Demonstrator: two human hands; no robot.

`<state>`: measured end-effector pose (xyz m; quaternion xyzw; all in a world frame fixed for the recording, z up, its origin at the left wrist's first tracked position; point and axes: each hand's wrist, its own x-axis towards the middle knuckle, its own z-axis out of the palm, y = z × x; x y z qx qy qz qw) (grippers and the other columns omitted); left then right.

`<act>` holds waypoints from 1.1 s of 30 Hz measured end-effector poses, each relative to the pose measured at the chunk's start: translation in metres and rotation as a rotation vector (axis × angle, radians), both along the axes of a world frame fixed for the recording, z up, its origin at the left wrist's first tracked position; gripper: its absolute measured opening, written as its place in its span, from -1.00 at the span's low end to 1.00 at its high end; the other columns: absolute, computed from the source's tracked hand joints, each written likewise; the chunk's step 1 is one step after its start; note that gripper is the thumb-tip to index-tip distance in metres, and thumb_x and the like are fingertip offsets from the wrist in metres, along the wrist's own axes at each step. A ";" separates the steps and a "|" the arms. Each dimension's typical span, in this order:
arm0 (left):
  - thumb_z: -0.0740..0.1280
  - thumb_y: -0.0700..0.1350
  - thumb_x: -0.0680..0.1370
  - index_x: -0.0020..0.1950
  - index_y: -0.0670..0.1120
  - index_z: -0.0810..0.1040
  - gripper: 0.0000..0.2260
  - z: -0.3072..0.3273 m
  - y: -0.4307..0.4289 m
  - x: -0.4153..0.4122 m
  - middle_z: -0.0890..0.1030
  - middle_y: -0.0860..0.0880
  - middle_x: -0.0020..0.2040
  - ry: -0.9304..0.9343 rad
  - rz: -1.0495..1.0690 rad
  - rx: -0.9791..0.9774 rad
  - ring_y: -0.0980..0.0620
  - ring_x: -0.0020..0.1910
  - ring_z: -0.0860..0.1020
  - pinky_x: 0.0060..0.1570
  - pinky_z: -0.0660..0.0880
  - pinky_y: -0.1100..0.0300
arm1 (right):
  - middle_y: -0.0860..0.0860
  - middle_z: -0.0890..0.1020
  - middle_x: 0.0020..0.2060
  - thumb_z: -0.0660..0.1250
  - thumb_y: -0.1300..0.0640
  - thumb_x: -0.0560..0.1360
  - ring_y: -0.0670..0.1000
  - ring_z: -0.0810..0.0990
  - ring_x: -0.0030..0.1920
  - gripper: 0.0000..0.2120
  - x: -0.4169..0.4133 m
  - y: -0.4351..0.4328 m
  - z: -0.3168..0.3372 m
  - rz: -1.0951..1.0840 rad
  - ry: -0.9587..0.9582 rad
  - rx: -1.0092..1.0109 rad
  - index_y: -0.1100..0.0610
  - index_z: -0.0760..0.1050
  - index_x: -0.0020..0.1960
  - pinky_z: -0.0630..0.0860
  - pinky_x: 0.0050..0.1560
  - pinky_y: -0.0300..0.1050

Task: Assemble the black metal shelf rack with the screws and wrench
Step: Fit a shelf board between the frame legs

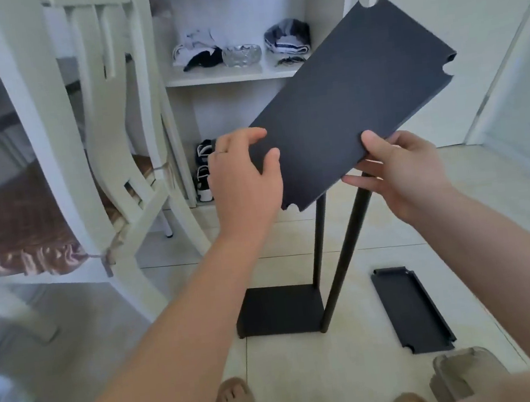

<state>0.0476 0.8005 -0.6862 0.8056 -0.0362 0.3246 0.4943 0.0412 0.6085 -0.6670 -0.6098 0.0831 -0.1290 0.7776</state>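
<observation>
You are holding a black shelf panel (360, 90) up in front of you, tilted, with its far end rising away past your right hand (409, 171). That hand pinches the near edge, thumb on the top face and fingers underneath. Your left hand (241, 177) lies over the panel's left edge with curved fingers and the thumb on the top face; whether any finger wraps underneath, you cannot tell from here.

Below your hands on the floor stands the part that looks done: a bottom panel (279, 311) with two black poles (348, 250) rising from its right side up to just beneath your right hand. No poles show on its left side, so the frame seems about half built at best.

Still left, by the look of it: this panel has to be fitted to the poles, and another panel (411, 309) lies on the floor below your right forearm. No screws or wrench are in sight.
</observation>
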 end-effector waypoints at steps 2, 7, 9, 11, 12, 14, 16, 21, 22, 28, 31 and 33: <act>0.35 -0.03 0.56 -0.08 0.02 0.58 -0.93 -0.007 -0.002 -0.001 0.60 0.16 -0.16 -0.020 -0.039 -0.045 0.15 -0.14 0.57 -0.09 0.55 0.05 | 0.19 0.66 0.00 0.37 0.17 0.61 0.24 0.72 0.01 -0.72 0.019 0.017 0.002 -0.026 -0.018 0.065 0.13 0.29 -0.15 0.69 -0.13 0.05; 0.27 0.25 0.56 -0.14 0.10 0.63 -0.71 -0.030 -0.013 0.014 0.59 0.21 -0.22 0.432 -0.268 -0.200 0.34 -0.21 0.53 -0.21 0.38 0.29 | 0.21 0.66 0.03 0.37 0.20 0.62 0.17 0.74 -0.03 -0.83 0.060 0.050 -0.002 -0.043 -0.035 0.263 0.22 0.39 -0.02 0.69 -0.12 0.02; 0.26 0.29 0.55 -0.16 0.20 0.58 -0.77 -0.031 -0.018 0.025 0.60 0.26 -0.10 0.539 -0.361 -0.410 0.34 -0.08 0.52 -0.08 0.41 0.26 | 0.22 0.67 0.05 0.37 0.19 0.62 0.16 0.74 -0.03 -0.83 0.071 0.060 -0.007 -0.039 -0.032 0.305 0.24 0.40 0.06 0.69 -0.14 -0.02; 0.29 0.28 0.55 -0.07 0.20 0.58 -0.80 -0.026 -0.022 0.038 0.62 0.27 0.02 0.545 -0.377 -0.586 0.29 0.06 0.53 0.07 0.44 0.19 | 0.24 0.67 0.09 0.37 0.19 0.62 0.16 0.74 -0.05 -0.82 0.080 0.067 -0.013 -0.026 -0.027 0.346 0.26 0.43 0.11 0.70 -0.11 0.00; 0.30 0.27 0.55 -0.02 0.18 0.59 -0.79 -0.022 -0.024 0.046 0.64 0.25 0.06 0.532 -0.368 -0.662 0.25 0.10 0.54 0.12 0.44 0.16 | 0.25 0.68 0.10 0.36 0.20 0.62 0.15 0.75 -0.06 -0.82 0.084 0.070 -0.014 -0.019 -0.023 0.369 0.28 0.44 0.11 0.70 -0.08 0.02; 0.33 0.25 0.55 0.05 0.12 0.61 -0.75 -0.014 -0.028 0.059 0.66 0.18 0.10 0.514 -0.346 -0.805 0.16 0.13 0.57 0.18 0.46 0.11 | 0.26 0.68 0.11 0.35 0.21 0.63 0.15 0.75 -0.08 -0.82 0.090 0.074 -0.014 -0.002 -0.011 0.423 0.30 0.49 0.14 0.70 -0.05 0.04; 0.35 0.21 0.55 0.13 0.06 0.62 -0.71 -0.011 -0.032 0.069 0.68 0.12 0.12 0.497 -0.334 -0.919 0.12 0.13 0.60 0.15 0.48 0.09 | 0.25 0.68 0.11 0.34 0.20 0.63 0.18 0.74 -0.02 -0.77 0.093 0.075 -0.015 0.027 0.008 0.467 0.29 0.50 0.25 0.70 -0.06 0.01; 0.40 0.06 0.57 0.12 0.01 0.62 -0.81 -0.015 -0.033 0.078 0.71 0.10 0.05 0.450 -0.279 -1.072 0.17 0.04 0.66 0.14 0.47 0.16 | 0.22 0.71 0.04 0.36 0.19 0.63 0.13 0.75 -0.06 -0.75 0.093 0.072 -0.024 0.076 0.072 0.446 0.30 0.51 0.24 0.70 -0.05 -0.04; 0.41 0.04 0.56 0.10 0.02 0.61 -0.83 -0.016 -0.032 0.079 0.71 0.11 0.05 0.453 -0.264 -1.087 0.18 0.04 0.66 0.12 0.47 0.18 | 0.22 0.72 0.02 0.37 0.18 0.62 0.13 0.75 -0.06 -0.75 0.093 0.070 -0.026 0.085 0.086 0.423 0.29 0.52 0.23 0.70 -0.03 -0.03; 0.45 0.03 0.53 0.05 0.04 0.59 -0.85 -0.020 -0.031 0.079 0.71 0.06 0.06 0.485 -0.189 -1.098 0.14 0.00 0.65 -0.02 0.46 0.21 | 0.24 0.71 -0.03 0.37 0.14 0.62 0.13 0.76 -0.13 -0.83 0.094 0.061 -0.030 0.053 0.169 0.374 0.23 0.54 0.12 0.71 -0.10 0.01; 0.47 0.02 0.52 0.11 0.02 0.58 -0.78 -0.023 -0.032 0.078 0.69 0.03 0.08 0.507 -0.173 -1.102 0.14 -0.03 0.66 -0.11 0.48 0.24 | 0.23 0.70 -0.01 0.37 0.16 0.61 0.15 0.76 -0.14 -0.85 0.093 0.058 -0.031 0.034 0.188 0.402 0.19 0.53 0.14 0.71 -0.13 0.02; 0.47 0.01 0.51 0.13 0.01 0.58 -0.77 -0.024 -0.032 0.078 0.69 0.04 0.08 0.521 -0.183 -1.115 0.15 -0.03 0.66 -0.13 0.47 0.24 | 0.24 0.70 0.01 0.37 0.19 0.61 0.16 0.75 -0.13 -0.86 0.093 0.057 -0.033 0.042 0.187 0.413 0.22 0.53 0.14 0.70 -0.15 0.00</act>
